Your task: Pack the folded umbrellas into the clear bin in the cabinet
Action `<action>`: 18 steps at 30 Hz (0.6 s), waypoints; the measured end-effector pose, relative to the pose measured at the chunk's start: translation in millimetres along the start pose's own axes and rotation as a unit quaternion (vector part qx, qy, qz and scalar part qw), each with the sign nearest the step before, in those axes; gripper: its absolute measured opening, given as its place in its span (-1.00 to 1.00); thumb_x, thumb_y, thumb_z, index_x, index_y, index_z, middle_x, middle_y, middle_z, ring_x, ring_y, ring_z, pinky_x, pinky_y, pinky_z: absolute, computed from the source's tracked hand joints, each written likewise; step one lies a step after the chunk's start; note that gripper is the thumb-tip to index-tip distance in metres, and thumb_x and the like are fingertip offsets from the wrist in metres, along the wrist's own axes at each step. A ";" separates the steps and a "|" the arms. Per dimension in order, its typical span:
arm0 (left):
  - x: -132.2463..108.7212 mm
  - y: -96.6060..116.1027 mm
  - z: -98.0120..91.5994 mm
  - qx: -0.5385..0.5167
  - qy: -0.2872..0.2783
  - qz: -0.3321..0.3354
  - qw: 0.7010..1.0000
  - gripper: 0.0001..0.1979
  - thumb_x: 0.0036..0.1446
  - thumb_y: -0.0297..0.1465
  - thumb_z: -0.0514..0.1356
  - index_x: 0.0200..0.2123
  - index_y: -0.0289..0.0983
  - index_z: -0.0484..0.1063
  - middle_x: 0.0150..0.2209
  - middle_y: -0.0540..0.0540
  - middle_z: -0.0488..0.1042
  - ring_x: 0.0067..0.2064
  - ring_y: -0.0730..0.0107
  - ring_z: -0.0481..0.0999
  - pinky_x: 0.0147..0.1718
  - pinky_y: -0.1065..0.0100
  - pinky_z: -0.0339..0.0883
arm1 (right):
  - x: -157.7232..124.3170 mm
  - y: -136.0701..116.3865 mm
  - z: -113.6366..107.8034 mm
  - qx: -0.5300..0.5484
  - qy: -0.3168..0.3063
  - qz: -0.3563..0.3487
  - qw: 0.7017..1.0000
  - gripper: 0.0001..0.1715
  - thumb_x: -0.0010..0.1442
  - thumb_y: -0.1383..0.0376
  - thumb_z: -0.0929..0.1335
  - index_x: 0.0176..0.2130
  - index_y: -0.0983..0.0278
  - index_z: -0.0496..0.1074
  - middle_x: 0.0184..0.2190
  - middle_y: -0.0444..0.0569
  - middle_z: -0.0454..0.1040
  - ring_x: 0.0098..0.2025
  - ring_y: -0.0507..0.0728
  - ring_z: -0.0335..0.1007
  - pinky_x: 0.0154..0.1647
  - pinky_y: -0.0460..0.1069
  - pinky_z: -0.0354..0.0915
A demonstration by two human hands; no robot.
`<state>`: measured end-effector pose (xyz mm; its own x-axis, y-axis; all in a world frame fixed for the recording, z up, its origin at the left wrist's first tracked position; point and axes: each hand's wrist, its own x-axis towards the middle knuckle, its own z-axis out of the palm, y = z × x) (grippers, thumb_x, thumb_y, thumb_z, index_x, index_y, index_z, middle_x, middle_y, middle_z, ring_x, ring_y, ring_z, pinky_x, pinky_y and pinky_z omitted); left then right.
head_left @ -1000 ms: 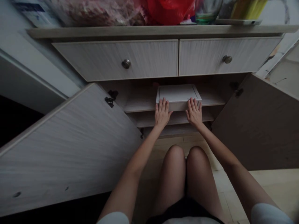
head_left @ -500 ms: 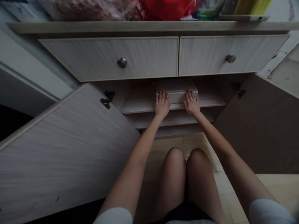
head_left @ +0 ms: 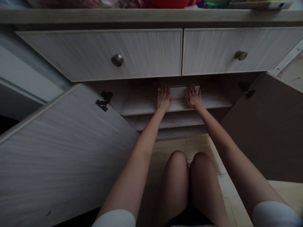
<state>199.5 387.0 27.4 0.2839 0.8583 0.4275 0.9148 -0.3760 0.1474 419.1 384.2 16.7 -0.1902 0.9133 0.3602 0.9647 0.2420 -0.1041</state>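
A white box (head_left: 178, 92) lies on the upper shelf (head_left: 142, 105) inside the cabinet, its rear part in shadow beneath the drawers. My left hand (head_left: 163, 98) rests flat against the left end of the box's front, fingers stretched out. Against the right end, my right hand (head_left: 194, 97) lies the same way, fingers extended and thumb apart. Neither hand is wrapped round the box; both palms are near the shelf's front edge.
The left cabinet door (head_left: 71, 151) and right cabinet door (head_left: 262, 132) stand swung out on either side of my arms. Above are two closed drawers with round knobs (head_left: 117, 60). A red item (head_left: 170, 3) and a green-tinted glass (head_left: 216, 3) sit on the top.
The box has slid deeper into the cabinet, with both hands following it inward. The view has tilted down and come closer to the cabinet.
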 end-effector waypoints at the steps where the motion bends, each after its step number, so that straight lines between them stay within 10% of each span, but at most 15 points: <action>1: 1.8 -0.9 0.5 -0.002 -0.003 0.001 1.000 -0.29 0.34 -0.31 -0.02 0.47 -0.39 -0.17 0.50 -0.30 -0.25 0.51 0.10 -0.34 0.43 -0.06 -0.42 | 2.5 1.0 0.7 -0.002 -0.003 0.001 1.000 -0.18 0.38 0.15 0.02 0.48 0.43 -0.20 0.50 0.14 -0.31 0.52 0.31 -0.48 0.42 0.44 -0.43; 18: 27.2 -4.5 -5.7 -0.061 -0.027 -0.021 0.998 -0.31 0.35 -0.22 -0.05 0.44 -0.41 -0.08 0.49 -0.34 -0.19 0.51 0.06 -0.31 0.42 -0.12 -0.38 | 24.8 2.2 -12.6 0.051 -0.038 0.022 0.998 -0.18 0.39 0.11 0.08 0.47 0.43 -0.13 0.50 0.17 -0.26 0.52 0.34 -0.41 0.43 0.41 -0.29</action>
<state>201.5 410.1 43.4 0.2635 0.8906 0.3707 0.8856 -0.3757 0.2731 418.8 403.3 37.1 -0.1643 0.9454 0.2816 0.9496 0.2288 -0.2140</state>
